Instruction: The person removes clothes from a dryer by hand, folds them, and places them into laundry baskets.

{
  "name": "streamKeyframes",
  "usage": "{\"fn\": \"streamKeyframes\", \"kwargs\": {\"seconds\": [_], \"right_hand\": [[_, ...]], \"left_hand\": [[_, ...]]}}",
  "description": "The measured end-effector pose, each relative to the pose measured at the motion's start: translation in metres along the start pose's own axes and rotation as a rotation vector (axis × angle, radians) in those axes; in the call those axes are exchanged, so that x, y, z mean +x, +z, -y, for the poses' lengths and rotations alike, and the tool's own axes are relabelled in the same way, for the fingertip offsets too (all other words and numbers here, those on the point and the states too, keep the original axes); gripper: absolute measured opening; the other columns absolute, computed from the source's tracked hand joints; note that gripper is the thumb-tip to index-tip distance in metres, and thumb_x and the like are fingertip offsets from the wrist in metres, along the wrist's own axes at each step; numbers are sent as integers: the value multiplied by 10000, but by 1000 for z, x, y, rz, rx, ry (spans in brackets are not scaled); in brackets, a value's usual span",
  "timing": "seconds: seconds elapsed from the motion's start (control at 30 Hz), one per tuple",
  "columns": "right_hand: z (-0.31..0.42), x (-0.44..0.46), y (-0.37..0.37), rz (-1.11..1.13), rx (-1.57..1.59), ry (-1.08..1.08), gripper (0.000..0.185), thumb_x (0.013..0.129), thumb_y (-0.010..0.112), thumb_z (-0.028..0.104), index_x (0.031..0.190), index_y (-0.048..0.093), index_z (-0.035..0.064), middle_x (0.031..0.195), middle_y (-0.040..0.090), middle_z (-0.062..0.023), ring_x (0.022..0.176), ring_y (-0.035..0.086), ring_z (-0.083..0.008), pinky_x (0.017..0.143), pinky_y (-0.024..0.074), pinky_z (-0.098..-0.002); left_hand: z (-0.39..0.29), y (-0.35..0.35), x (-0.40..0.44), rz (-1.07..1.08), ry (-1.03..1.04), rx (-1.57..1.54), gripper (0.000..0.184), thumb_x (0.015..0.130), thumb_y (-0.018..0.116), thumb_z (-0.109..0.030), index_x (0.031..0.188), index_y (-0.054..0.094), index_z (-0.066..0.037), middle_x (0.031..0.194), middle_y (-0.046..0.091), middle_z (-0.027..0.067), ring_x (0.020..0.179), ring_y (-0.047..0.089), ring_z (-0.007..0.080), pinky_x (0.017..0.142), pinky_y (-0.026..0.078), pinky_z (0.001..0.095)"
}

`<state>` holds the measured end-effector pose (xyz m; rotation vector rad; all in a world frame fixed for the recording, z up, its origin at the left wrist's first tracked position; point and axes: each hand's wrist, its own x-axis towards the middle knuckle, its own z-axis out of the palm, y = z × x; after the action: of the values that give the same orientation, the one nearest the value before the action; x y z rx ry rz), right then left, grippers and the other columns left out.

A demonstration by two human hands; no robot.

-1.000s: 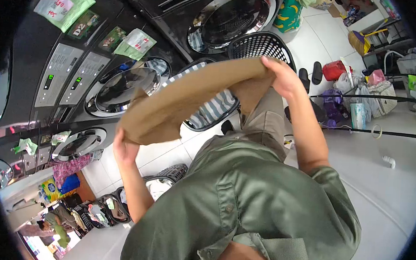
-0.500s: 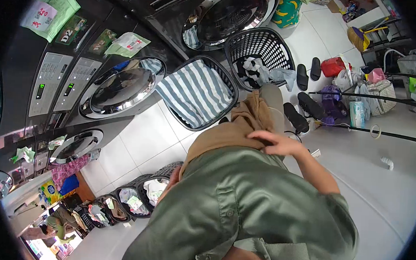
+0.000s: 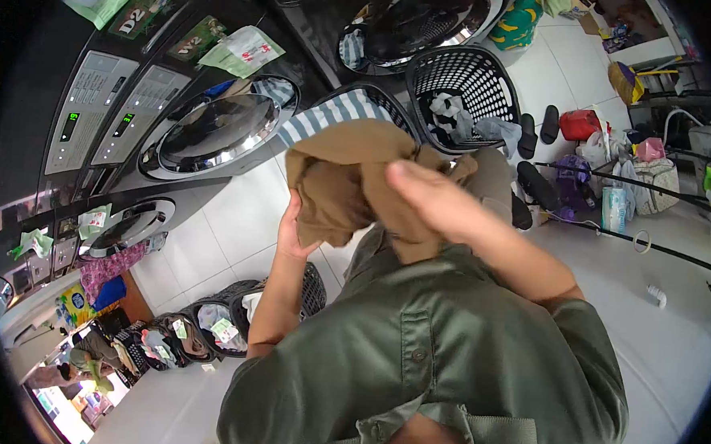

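A bunched brown garment (image 3: 346,169) is lifted in front of my torso, its exact kind unclear among the folds. My left hand (image 3: 292,233) grips its lower left side, thumb and fingers against the fabric. Across its right part lies my right hand (image 3: 441,202), slightly blurred, thumb toward the middle and the other fingers mostly hidden; it holds the cloth. Just beyond the garment is a black basket with a grey-and-white striped cloth (image 3: 337,112), now partly covered from view. A second black basket (image 3: 468,71) beside it contains black-and-white laundry.
Front-loading machines (image 3: 207,138) line the left and far side, paper slips (image 3: 244,51) stuck on them. More laundry baskets (image 3: 312,292) stand at lower left. Slippers (image 3: 549,124), bags and a black rack rail (image 3: 639,181) are on the right. Another person (image 3: 95,361) appears at far lower left.
The brown garment has risen from my lap and is bunched up in front of the striped cloth. My left hand has come up from my side to hold it; my right hand moved forward and left.
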<state>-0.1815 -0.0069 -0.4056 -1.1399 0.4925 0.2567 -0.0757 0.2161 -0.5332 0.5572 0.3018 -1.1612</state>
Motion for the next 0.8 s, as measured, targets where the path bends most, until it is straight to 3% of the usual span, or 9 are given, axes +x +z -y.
{"fn": "streamKeyframes", "kwargs": {"seconds": [0.1, 0.17, 0.2, 0.23, 0.37, 0.5, 0.63, 0.7, 0.8], "right_hand": [[-38, 64, 44, 156, -156, -91, 659, 873, 374, 451, 1333, 169, 27, 1348, 249, -178, 1251, 239, -244, 1010, 210, -314], [-67, 90, 62, 187, -542, 139, 712, 852, 363, 504, 1351, 107, 66, 1381, 128, -209, 1279, 159, -293, 1022, 171, -336], [-82, 93, 62, 269, -536, 169, 733, 842, 367, 520, 1353, 92, 71, 1386, 79, -214, 1280, 141, -314, 1023, 165, -344], [-95, 95, 59, 348, -532, 195, 755, 832, 370, 536, 1354, 77, 76, 1391, 30, -218, 1282, 122, -334, 1023, 159, -353], [-108, 85, 4, 442, -350, 197, 601, 849, 451, 410, 1293, 303, 32, 1315, 320, -185, 1220, 306, -254, 987, 238, -312], [-140, 82, -86, -16, -182, 190, 488, 827, 513, 352, 1198, 453, 40, 1189, 490, -91, 1083, 441, -180, 900, 330, -270], [-150, 57, -175, -291, 114, 350, 439, 810, 528, 372, 1138, 505, 81, 1032, 536, -17, 905, 449, -125, 743, 358, -257], [-147, 45, -222, -454, 212, 430, 441, 791, 533, 404, 1102, 517, 93, 983, 534, -3, 852, 442, -119, 660, 360, -267], [-169, 43, -305, -699, 274, 282, 354, 804, 531, 347, 1027, 549, 74, 879, 553, -6, 743, 459, -102, 599, 369, -249]], "left_hand": [[-10, -40, 20, -138, 145, 63, 626, 843, 320, -535, 1304, 276, -113, 1304, 353, 88, 1195, 336, 264, 982, 283, 432], [-11, -115, 32, -274, 184, 303, 742, 811, 290, -612, 1353, 116, -136, 1373, 221, 98, 1237, 261, 279, 1007, 231, 414], [-17, -201, 32, -502, -46, 447, 854, 768, 345, -657, 1360, 36, -125, 1389, 176, 112, 1244, 242, 296, 1011, 202, 396], [-8, -160, 21, -930, 36, 852, 861, 778, 393, -619, 1348, 74, -57, 1357, 238, 152, 1211, 298, 320, 968, 281, 408], [0, -208, -5, -1031, 82, 1034, 827, 790, 469, -511, 1349, 68, -51, 1365, 160, 225, 1222, 272, 340, 976, 266, 404], [14, -220, 24, -1214, -237, 1588, 820, 729, 554, -494, 1329, 182, -79, 1315, 203, 280, 1165, 305, 437, 952, 303, 442], [37, -142, 107, -958, -56, 2034, 793, 694, 607, -457, 1289, 251, -71, 1330, 160, 269, 1178, 232, 474, 944, 286, 499], [49, -125, 160, -752, 257, 2195, 750, 697, 621, -408, 1274, 279, -71, 1341, 149, 255, 1196, 197, 466, 945, 276, 511], [72, -46, 248, -495, 448, 2252, 736, 689, 635, -342, 1281, 282, -82, 1363, 121, 231, 1225, 153, 448, 955, 242, 522]]}}
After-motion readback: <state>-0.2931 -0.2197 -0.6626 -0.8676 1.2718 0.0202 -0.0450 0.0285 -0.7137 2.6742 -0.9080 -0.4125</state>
